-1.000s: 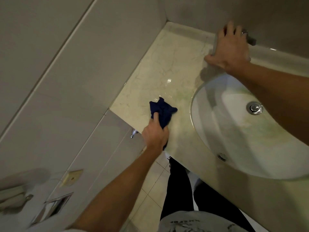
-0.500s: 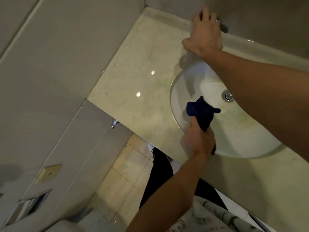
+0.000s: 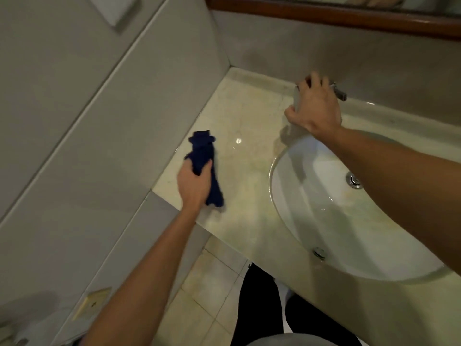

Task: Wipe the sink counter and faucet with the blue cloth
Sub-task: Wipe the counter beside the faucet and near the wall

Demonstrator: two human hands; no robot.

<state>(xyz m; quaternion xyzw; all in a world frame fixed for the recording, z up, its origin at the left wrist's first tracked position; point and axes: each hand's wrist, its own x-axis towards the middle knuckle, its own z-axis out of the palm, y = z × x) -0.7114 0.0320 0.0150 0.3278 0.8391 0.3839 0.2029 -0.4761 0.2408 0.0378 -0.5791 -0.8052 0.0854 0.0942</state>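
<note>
At the left end of the counter (image 3: pixel 249 171), close to the side wall (image 3: pixel 87 146), the left hand (image 3: pixel 193 186) grips the blue cloth (image 3: pixel 203 156), with fingers and thumb curled around its bunched middle. The cloth forms a crumpled strip whose long axis runs from the front edge of the counter towards the back wall: one end projects beyond the fingers, away from the person, and the other trails below the hand near the counter's front edge. Whether the cloth is pressed flat to the stone or only brushes it cannot be told, since the outline is slightly blurred. The right hand (image 3: pixel 315 108) is placed on the faucet (image 3: pixel 339 92) at the back rim of the sink (image 3: pixel 311 208), its fingers curled over the top of the fitting, of which only a short metal piece shows past the knuckles. The faucet thus lies well apart from the cloth, to the right and farther back, with a bare stretch of counter and the sink rim between them. The left hand is the nearer to the unwiped counter; the right hand is the nearer to the faucet but carries no cloth. Judged from this layout, the counter to the left of the sink is the part in hand, and reaching the faucet would call for carrying the cloth rightward and back across that stretch.
</note>
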